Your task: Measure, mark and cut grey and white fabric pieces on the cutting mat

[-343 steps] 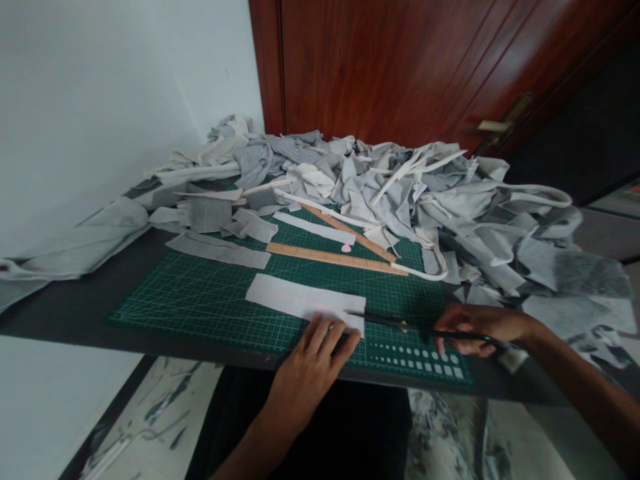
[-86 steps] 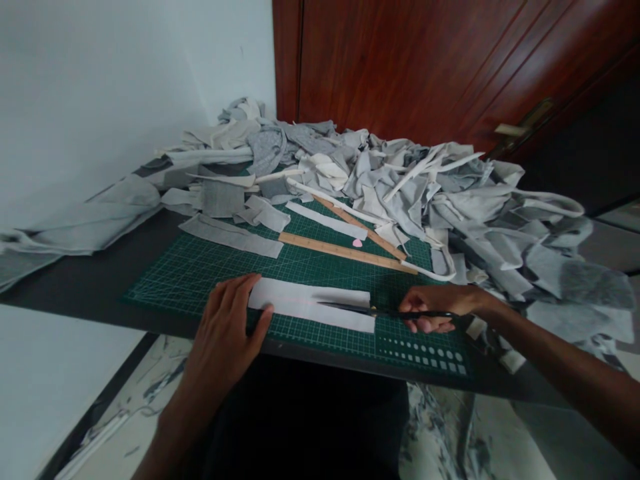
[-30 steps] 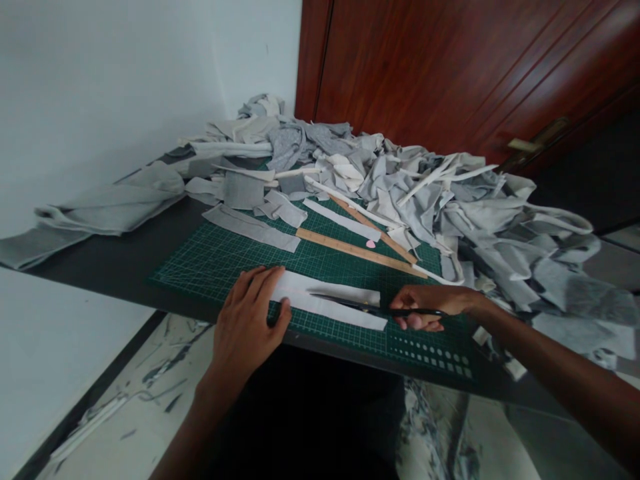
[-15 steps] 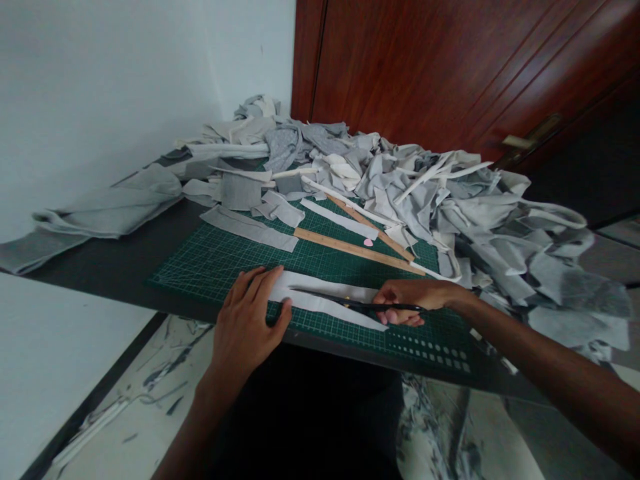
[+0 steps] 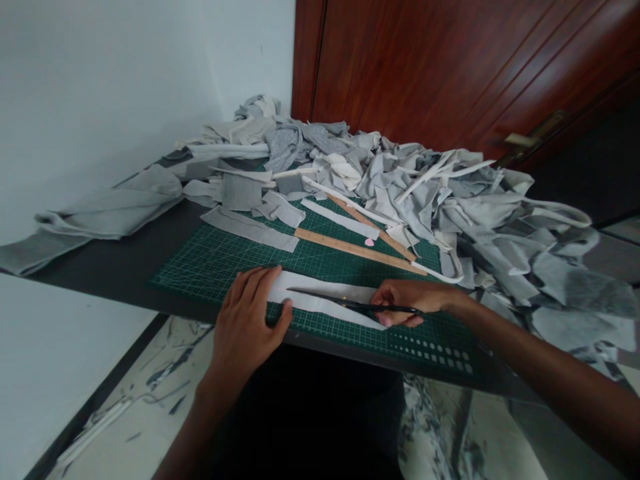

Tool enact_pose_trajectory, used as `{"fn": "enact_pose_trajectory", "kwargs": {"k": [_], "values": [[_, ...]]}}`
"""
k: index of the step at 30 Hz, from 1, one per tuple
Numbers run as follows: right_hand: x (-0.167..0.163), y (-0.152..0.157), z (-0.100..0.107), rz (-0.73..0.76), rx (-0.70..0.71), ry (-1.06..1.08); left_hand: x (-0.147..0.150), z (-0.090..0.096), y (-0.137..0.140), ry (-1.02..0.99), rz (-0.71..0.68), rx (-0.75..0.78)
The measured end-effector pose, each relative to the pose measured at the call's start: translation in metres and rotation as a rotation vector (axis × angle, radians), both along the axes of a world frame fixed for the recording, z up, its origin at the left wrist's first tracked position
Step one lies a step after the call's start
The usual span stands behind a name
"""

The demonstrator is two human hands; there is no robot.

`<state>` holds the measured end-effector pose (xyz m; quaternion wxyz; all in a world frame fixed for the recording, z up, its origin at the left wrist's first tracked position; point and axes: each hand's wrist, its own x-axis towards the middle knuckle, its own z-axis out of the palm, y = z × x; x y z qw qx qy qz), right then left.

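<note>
The dark table (image 5: 125, 257) stands against a pale wall (image 5: 125, 80) and a red-brown door (image 5: 425, 67); a heap of grey and off-white fabric scraps (image 5: 415, 193) covers its far side. A green cutting mat (image 5: 195, 260) lies at the front. On its near part, the white strip (image 5: 313, 304) lies flat, slit lengthwise from its right end; its left end is whole. The left hand (image 5: 253, 313) bears on that left end, fingers side by side over the far edge, thumb set apart at the near edge. The right hand (image 5: 400, 300) is curled around the handles of black scissors (image 5: 350, 304), whose blades lie along the slit, tip towards the left hand. Beyond the strip are two wooden rulers (image 5: 360, 251), one slanted, and a small pink piece (image 5: 369, 242) between them.
</note>
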<state>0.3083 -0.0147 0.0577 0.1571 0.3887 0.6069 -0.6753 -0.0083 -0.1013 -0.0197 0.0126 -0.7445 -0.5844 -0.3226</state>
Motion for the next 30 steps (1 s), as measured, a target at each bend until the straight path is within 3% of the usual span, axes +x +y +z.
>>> {"fn": "enact_pose_trajectory", "kwargs": {"k": [13,22,30], "values": [[0.003,0.003,-0.007,-0.019,-0.033,0.015,-0.009,0.005,-0.001,0.058,0.04,-0.065],[0.004,0.004,-0.008,-0.019,-0.043,0.034,-0.055,0.008,0.014,0.09,-0.19,-0.119],[0.001,0.003,-0.007,-0.042,-0.058,0.011,-0.076,0.008,0.035,0.119,-0.293,-0.189]]}}
